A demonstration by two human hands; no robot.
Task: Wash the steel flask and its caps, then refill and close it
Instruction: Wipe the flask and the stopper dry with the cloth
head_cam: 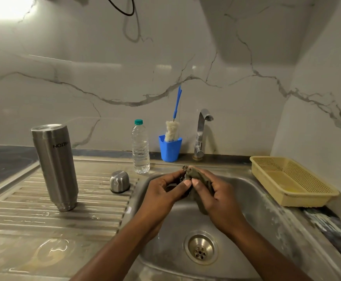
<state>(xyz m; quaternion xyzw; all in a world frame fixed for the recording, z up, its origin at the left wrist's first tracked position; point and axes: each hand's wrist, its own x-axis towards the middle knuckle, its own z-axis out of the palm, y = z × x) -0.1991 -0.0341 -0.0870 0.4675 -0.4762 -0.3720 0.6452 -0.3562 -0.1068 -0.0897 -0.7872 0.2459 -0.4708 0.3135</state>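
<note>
Cap-scrubbing stage over the sink: right hand clutched a scrub pad, left hand pinched a dark cap; rinsing at the tap looked next.

Dark item in left hand: mostly hidden by fingers and scrub pad gripped in right hand; ID not poss. Both forearms cut at btm edge. Cable cut at top edge. Brush base hidden inside blue cup. Flask mouth faces down, not visible.
</note>
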